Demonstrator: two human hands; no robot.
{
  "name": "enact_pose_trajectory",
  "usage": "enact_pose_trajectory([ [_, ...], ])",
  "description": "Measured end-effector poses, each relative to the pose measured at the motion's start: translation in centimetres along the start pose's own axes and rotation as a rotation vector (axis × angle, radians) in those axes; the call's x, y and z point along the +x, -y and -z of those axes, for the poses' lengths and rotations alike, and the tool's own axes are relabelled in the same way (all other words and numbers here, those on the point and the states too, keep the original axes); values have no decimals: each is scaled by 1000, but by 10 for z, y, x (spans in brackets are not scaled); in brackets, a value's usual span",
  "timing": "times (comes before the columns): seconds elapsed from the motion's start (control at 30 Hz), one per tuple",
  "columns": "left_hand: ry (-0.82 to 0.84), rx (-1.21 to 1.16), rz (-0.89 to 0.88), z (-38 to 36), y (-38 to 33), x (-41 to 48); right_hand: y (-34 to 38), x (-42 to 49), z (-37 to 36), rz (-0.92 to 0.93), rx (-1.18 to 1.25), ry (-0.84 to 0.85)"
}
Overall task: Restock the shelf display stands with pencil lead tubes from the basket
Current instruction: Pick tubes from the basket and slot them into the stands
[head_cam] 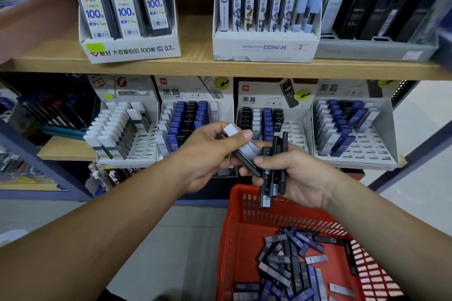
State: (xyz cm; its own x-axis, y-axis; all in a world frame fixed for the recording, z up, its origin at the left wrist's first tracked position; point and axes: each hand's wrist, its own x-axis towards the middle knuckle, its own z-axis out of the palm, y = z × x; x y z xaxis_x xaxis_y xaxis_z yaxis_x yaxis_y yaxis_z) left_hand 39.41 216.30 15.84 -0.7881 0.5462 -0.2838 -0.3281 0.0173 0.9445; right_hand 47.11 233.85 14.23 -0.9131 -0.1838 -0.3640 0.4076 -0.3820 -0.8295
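Observation, at the shelving. The person stands facing the stationery shelves with both hands raised over a red basket (234, 215).

Left hand (208, 154): fingers curled, thumb pressed on a white-capped tube (252, 150), which it pinches together with one slanted black tube (247, 166).

Right hand (300, 178): closed round a bundle of black tubes (275, 144), which stand roughly upright, their lower ends hanging over the basket's far rim. Its thumb lies just beside the lower end of the white-capped tube; whether it touches cannot be told.

Basket contents: loose tubes (293, 269), blue, black and grey, lie heaped on the floor of the basket.

Lower shelf: four white display stands in a row. The HB 0.7 stand (297, 129), directly behind the hands, has filled rear rows and open front slots. The HB 0.5 stand (193, 95) sits to its left, fuller.

Upper wooden shelf (195, 66): three further boxed displays.
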Motion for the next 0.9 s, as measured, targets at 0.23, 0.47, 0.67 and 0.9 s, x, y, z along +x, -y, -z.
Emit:
enact_pose_trajectory([
  [0.23, -244, 12, -93, -38, 19, 4, 2, -16, -4, -11, 16, -68],
  [0.47, -257, 191, -85, -64, 31, 1, 3, -35, -6, -142, -33, -113],
  [0.67, -243, 12, -18, -62, 29, 3, 4, -47, -8, -188, -118, -108],
  [0.9, -332, -133, 68, -73, 37, 9, -10, -47, -11, -166, -17, -189],
])
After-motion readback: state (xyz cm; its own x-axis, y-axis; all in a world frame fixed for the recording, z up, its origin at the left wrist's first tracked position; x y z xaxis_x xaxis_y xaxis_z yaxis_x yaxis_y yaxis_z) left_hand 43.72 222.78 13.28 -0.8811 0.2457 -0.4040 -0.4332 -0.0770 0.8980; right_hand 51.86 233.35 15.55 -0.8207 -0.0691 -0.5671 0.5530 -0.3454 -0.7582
